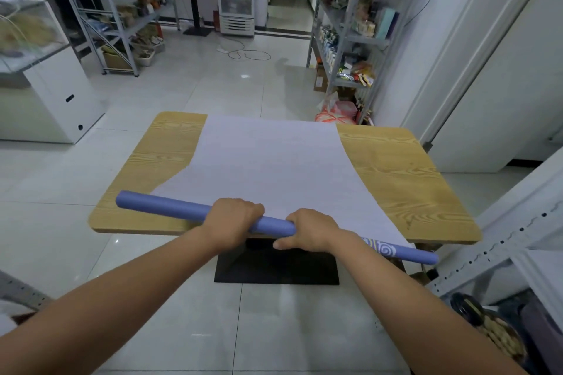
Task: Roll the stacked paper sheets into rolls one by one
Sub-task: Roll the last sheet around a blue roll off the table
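Note:
A long purple paper roll [164,206] with a white swirl print near its right end lies slanted across the near edge of the wooden table [396,179]. My left hand [234,216] grips the roll near its middle, fingers curled over the top. Just to the right of it my right hand [310,233] grips the roll too, thumb underneath. Beyond the roll the stacked pale paper sheets [274,161] lie flat and reach the table's far edge.
The table stands on a black base [274,268] on a tiled floor. Metal shelves [350,39] with goods stand to the right and at the far left. A white cabinet [54,100] is at the left. A basket [493,335] sits at the lower right.

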